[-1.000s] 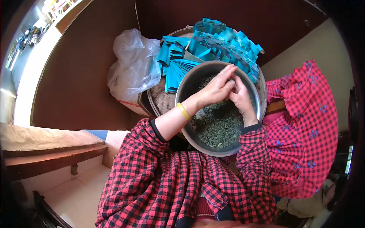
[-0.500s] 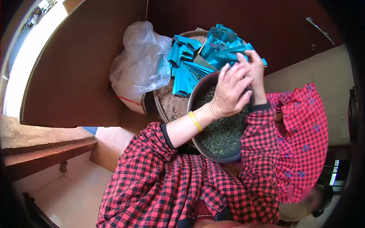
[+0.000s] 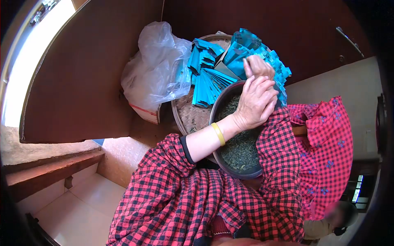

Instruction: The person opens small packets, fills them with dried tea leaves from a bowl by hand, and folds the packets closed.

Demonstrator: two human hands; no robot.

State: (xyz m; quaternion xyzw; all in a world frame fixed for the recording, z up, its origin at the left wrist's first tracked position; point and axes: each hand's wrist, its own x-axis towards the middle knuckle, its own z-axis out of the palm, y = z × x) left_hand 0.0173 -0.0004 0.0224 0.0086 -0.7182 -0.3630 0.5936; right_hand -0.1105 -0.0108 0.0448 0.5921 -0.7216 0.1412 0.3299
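My left hand (image 3: 257, 101), with a yellow bracelet on its wrist, lies across my right wrist with its fingers bent round it. My right hand (image 3: 259, 67) is curled into a loose fist, and nothing shows in it; its palm is turned away. It is just in front of the teal packets (image 3: 273, 69). Beneath my forearms, a dark round pot (image 3: 242, 175) holds dried green leaves (image 3: 239, 153) that look like tea. More teal packets (image 3: 207, 91) are fanned out left of the pot, on a round woven tray (image 3: 193, 117).
A clear plastic bag (image 3: 158, 65) bulges over a cardboard box (image 3: 147, 115) on the left. Brown panels (image 3: 90, 74) enclose the back and left side. A red checked cloth with frills (image 3: 326, 151) is at right, and another person (image 3: 342, 217) is partly visible at lower right.
My left hand has come down onto my right wrist. My right hand's fingers, spread before, have curled in. The whole view has shifted slightly.
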